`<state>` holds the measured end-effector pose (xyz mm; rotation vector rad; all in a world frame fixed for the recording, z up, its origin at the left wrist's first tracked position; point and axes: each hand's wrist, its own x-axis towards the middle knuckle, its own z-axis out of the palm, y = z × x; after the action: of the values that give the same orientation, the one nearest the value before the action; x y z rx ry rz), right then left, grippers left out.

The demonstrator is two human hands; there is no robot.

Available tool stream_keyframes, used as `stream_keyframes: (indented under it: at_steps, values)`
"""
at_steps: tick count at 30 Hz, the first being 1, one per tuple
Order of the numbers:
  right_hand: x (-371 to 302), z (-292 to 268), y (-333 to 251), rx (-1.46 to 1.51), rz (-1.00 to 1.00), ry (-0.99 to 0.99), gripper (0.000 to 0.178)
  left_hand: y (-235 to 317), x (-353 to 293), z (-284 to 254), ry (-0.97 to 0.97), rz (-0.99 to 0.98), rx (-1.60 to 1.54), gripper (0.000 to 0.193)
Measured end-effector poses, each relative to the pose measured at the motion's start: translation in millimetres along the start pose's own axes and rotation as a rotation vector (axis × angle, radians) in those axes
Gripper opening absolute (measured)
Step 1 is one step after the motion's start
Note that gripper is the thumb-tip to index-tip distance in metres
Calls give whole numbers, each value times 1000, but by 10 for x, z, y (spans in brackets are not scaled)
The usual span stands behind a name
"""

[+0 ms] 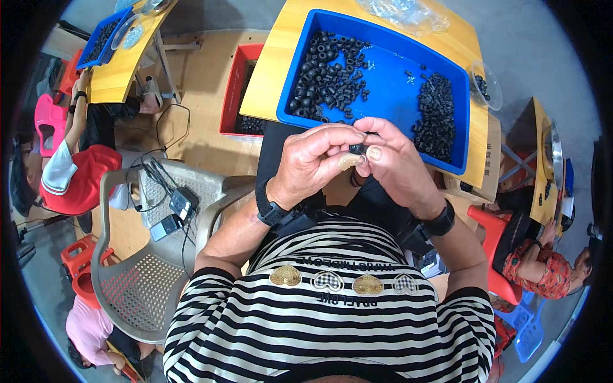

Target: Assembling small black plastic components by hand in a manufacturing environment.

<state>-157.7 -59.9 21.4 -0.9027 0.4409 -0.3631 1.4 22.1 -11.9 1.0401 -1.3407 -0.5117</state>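
Just past the near edge of a blue tray [288, 96], my two hands meet in front of my body. A small black cylindrical part [357, 149] sits between their fingertips. My left hand [313, 156] is closed in a pinch on one side of it, and my right hand [402, 169] pinches it from the other. The fingers hide much of the part, so I cannot tell whether it is one piece or two. Inside the tray, rounded black plastic parts [325, 70] lie heaped on the left, with smaller black pieces [435, 115] piled on the right.
The tray stands on a yellow table [271, 57] with a clear plastic bag [408, 14] behind it. A clear bowl [486, 86] holds black parts. Left are a red bin [236, 83] and a grey chair [137, 297] with cables and black boxes. Other people sit at tables on both sides.
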Motion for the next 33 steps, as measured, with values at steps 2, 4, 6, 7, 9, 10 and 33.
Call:
stream_keyframes:
  at_steps: [2, 4, 6, 7, 9, 10, 33]
  values:
    - [5, 24, 3, -12, -24, 9, 41, -6, -1, 22, -9, -12, -32, 27]
    - [7, 50, -5, -24, -46, 17, 42, 28, 9, 82, 44, -49, -183, 29]
    - [6, 80, -25, -58, -47, 42, 46, 37, 17, 41, 20, -35, -114, 30]
    - [-4, 93, -35, -59, -47, 43, 46, 43, 23, 21, -5, -20, -46, 30]
    - [-22, 110, -48, -61, -32, 85, 48, 75, 54, 3, -40, -16, -9, 31]
    - [-22, 104, -45, -61, -32, 86, 48, 84, 64, -1, -75, -13, 28, 31]
    - [-66, -20, 86, 100, -25, -38, 40, 96, 64, 29, -135, 141, 140, 29]
